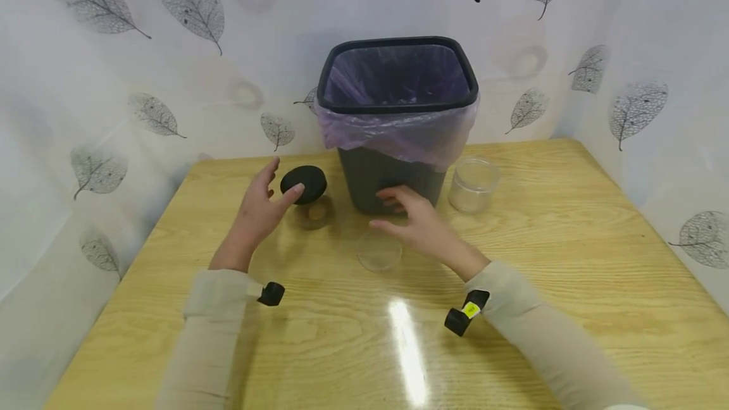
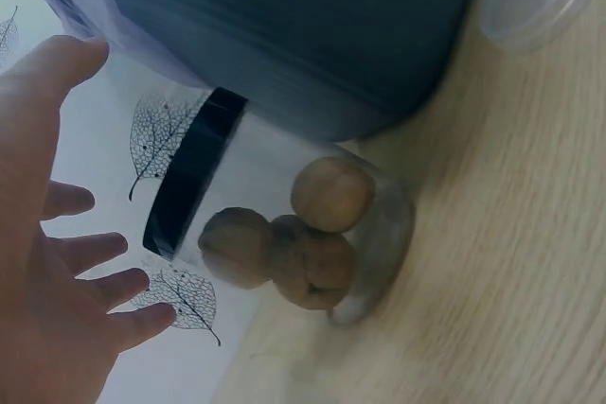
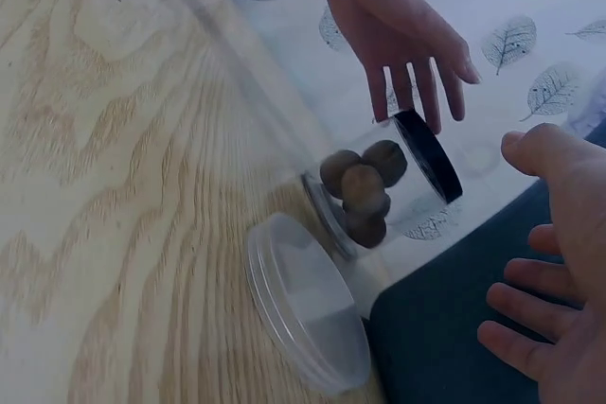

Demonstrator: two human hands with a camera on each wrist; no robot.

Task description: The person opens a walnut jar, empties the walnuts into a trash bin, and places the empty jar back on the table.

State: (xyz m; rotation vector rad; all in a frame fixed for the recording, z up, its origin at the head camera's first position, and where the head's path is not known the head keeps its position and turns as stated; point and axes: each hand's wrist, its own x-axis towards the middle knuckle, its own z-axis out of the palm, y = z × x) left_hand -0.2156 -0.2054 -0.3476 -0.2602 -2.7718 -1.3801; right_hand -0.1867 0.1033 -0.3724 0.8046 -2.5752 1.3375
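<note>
A clear jar [image 2: 260, 153] with a black lid [image 1: 304, 184] stands upright on the table, left of the bin. Several round brown walnut-like nuts [image 2: 331, 194] lie inside it. My left hand [image 1: 259, 211] is raised beside the black lid, its fingers spread and a gap visible in the left wrist view. My right hand [image 1: 421, 223] hovers in front of the bin with loosely bent fingers and nothing in them. Below and left of it, a clear round lid [image 1: 378, 253] lies on the table; the right wrist view shows the lid's [image 3: 308, 305] raised rim.
A dark waste bin [image 1: 393, 185] with a purple liner [image 1: 398, 131] stands at the back middle of the wooden table [image 1: 319, 340]. Right of it stands a clear lidless jar [image 1: 474, 185]. A leaf-patterned wall covering [image 1: 245, 81] rises behind and at both sides.
</note>
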